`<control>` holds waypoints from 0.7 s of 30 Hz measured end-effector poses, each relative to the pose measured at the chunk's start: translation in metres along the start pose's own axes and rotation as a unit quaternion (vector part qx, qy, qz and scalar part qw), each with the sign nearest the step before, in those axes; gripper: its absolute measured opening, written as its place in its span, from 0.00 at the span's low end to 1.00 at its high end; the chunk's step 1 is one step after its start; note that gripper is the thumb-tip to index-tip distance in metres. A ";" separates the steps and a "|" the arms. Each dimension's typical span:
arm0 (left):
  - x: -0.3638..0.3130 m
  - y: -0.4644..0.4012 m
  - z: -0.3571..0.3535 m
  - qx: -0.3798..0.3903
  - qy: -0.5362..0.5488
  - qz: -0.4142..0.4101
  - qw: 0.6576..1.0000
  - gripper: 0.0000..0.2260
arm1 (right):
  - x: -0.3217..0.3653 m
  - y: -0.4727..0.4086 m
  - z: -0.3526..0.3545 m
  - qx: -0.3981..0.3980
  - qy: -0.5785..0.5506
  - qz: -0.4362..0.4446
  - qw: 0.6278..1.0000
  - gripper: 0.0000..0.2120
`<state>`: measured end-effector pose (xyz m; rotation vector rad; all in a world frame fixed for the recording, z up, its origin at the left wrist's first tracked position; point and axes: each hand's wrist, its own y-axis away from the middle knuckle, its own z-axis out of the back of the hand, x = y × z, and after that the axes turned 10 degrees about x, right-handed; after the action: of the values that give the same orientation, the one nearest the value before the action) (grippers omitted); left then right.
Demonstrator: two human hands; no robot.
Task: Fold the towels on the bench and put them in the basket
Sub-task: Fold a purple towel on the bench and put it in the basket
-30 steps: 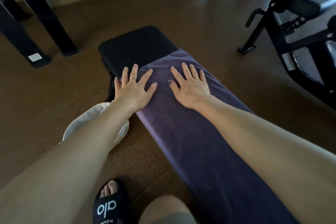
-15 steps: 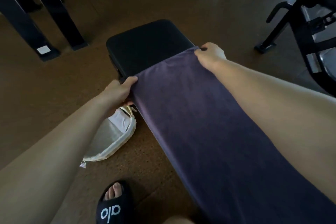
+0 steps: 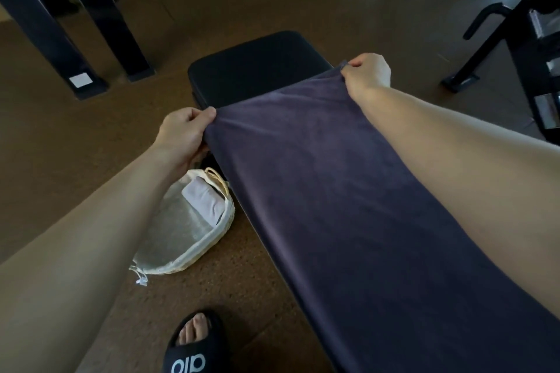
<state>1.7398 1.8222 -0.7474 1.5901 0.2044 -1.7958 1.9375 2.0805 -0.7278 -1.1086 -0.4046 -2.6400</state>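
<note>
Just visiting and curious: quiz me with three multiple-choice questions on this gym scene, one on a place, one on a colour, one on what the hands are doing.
1. Where is the basket?
A. on the bench
B. on the floor left of the bench
C. on a shelf

2. What colour is the towel?
A. dark purple
B. yellow
C. red

3. What are the hands doing?
A. lying flat
B. hanging idle
C. pinching the towel's far corners

Answers:
B, it stands on the floor beside the bench.
A, dark purple cloth.
C, left hand and right hand each pinch a corner.
</note>
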 end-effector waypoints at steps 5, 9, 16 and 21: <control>-0.006 -0.016 0.003 -0.076 -0.169 -0.024 0.982 0.14 | 0.009 -0.009 -0.013 -0.020 0.092 0.034 0.995 0.11; -0.018 0.007 -0.007 -0.112 -0.282 -0.051 0.951 0.13 | 0.011 0.002 -0.012 -0.067 0.210 0.102 0.970 0.14; -0.025 0.064 -0.091 0.072 -0.564 -0.253 0.783 0.26 | 0.009 0.055 -0.008 -0.024 0.320 0.292 0.901 0.15; -0.008 0.064 -0.115 0.084 -0.589 -0.190 0.781 0.31 | -0.005 0.094 -0.015 0.110 0.272 0.368 0.882 0.20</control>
<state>1.8706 1.8424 -0.7447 0.2510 -0.2615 -2.8308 1.9622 1.9885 -0.7266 -0.3026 -0.1160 -2.0151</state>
